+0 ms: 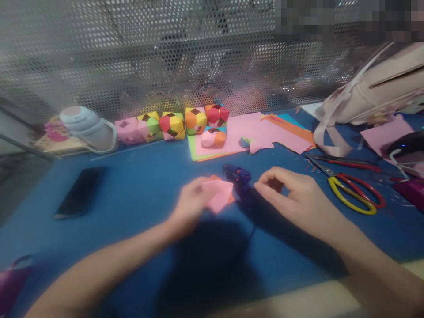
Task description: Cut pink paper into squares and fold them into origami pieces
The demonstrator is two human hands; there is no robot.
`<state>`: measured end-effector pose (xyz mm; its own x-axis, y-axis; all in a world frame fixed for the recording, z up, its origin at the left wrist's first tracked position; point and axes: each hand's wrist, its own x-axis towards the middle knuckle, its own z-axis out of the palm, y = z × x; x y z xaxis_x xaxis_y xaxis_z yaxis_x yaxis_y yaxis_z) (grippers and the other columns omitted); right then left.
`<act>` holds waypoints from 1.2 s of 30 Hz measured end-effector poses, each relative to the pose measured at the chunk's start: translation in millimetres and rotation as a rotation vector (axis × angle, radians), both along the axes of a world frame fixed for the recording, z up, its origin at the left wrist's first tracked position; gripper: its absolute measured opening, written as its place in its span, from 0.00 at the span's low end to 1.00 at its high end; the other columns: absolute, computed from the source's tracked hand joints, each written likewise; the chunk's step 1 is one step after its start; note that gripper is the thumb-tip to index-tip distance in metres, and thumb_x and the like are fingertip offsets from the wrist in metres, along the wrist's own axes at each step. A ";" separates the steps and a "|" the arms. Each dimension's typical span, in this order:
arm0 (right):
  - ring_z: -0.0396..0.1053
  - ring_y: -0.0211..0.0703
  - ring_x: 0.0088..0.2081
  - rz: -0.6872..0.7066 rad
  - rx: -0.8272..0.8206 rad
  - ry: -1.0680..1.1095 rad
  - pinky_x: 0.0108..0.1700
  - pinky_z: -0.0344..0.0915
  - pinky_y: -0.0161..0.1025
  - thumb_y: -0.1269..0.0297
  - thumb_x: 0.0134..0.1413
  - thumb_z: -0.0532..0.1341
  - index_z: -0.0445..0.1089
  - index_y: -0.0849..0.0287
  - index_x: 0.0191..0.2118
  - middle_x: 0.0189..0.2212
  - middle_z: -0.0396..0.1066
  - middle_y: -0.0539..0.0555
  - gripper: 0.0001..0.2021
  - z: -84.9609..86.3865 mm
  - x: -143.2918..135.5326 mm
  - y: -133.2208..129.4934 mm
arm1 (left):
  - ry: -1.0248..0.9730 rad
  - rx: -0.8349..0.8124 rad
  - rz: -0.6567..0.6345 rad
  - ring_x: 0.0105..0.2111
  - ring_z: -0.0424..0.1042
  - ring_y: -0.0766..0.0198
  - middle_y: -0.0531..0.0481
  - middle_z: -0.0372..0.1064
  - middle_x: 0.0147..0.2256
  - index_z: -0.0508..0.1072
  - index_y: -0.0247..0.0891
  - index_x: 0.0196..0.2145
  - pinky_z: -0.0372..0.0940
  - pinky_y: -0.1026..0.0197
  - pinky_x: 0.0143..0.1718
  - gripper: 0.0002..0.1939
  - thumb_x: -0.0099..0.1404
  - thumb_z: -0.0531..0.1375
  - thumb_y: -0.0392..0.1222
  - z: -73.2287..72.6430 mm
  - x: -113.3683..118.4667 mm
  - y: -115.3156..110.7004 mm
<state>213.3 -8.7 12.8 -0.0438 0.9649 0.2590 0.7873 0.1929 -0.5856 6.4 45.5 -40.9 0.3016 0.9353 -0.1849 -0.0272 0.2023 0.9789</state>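
Observation:
My left hand (192,201) grips a folded paper piece (219,194), pink with orange edges, above the blue table. The hand is slightly blurred. To its right, my right hand (288,190) has thumb and forefinger brought together; anything between them is too small to make out. Between and just behind the hands lies a dark blue glue gun (236,174), its cord partly in shadow. Farther back, a small pink, white and orange folded paper ball (213,138) rests on stacked pink paper (248,126), beside a small green-and-pink paper scrap (251,145).
Several colourful paper balls (172,126) line the back beside a white bottle (88,128). A dark phone (81,192) lies left. On the right are yellow-and-red scissors (351,194), red-handled pliers (351,163) and a pale bag (374,84). Perforated metal mesh (149,53) stands behind.

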 end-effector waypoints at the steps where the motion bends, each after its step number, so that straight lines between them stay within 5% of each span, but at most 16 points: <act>1: 0.66 0.37 0.26 0.033 0.050 0.103 0.29 0.62 0.34 0.57 0.58 0.55 0.66 0.57 0.31 0.24 0.68 0.50 0.11 1.7 -4.6 -4.8 | 0.020 0.025 -0.024 0.25 0.68 0.68 0.51 0.71 0.27 0.73 0.34 0.32 0.62 0.66 0.25 0.14 0.55 0.65 0.49 2.4 0.0 -4.6; 7: 0.63 0.33 0.22 0.086 -0.121 0.428 0.23 0.60 0.30 0.61 0.54 0.59 0.67 0.58 0.29 0.21 0.66 0.47 0.07 -10.1 -37.5 -11.5 | 0.163 0.090 -0.185 0.28 0.67 0.69 0.52 0.72 0.29 0.75 0.36 0.30 0.61 0.68 0.28 0.10 0.60 0.62 0.46 16.7 0.5 -24.7; 14: 0.59 0.32 0.21 0.014 -0.200 0.583 0.21 0.56 0.29 0.65 0.48 0.59 0.65 0.59 0.25 0.19 0.62 0.46 0.06 -17.8 -40.5 -8.8 | 0.060 -0.018 -0.135 0.31 0.70 0.66 0.52 0.73 0.34 0.73 0.40 0.40 0.64 0.66 0.31 0.13 0.61 0.61 0.49 14.0 0.0 -30.6; 22: 0.64 0.34 0.24 0.058 -0.283 0.743 0.24 0.61 0.30 0.64 0.49 0.60 0.68 0.58 0.32 0.23 0.66 0.47 0.05 -22.3 -41.8 -8.3 | 0.076 0.032 -0.093 0.30 0.70 0.66 0.50 0.73 0.32 0.73 0.38 0.35 0.64 0.65 0.31 0.11 0.62 0.60 0.49 7.1 -4.3 -29.8; 27: 0.63 0.33 0.24 0.094 -0.186 0.671 0.24 0.61 0.30 0.69 0.50 0.58 0.68 0.58 0.30 0.22 0.65 0.46 0.02 -21.5 -40.8 -8.6 | 0.046 0.012 -0.096 0.28 0.71 0.64 0.50 0.72 0.28 0.74 0.37 0.33 0.65 0.64 0.29 0.11 0.60 0.61 0.48 13.0 -2.8 -29.5; 36: 0.66 0.35 0.30 0.361 0.247 0.386 0.30 0.62 0.32 0.78 0.56 0.54 0.69 0.61 0.33 0.27 0.67 0.51 0.08 -27.0 -33.8 -7.9 | 0.053 -0.048 -0.164 0.25 0.70 0.65 0.52 0.71 0.26 0.72 0.37 0.30 0.65 0.64 0.25 0.09 0.60 0.60 0.46 19.0 -3.8 -25.7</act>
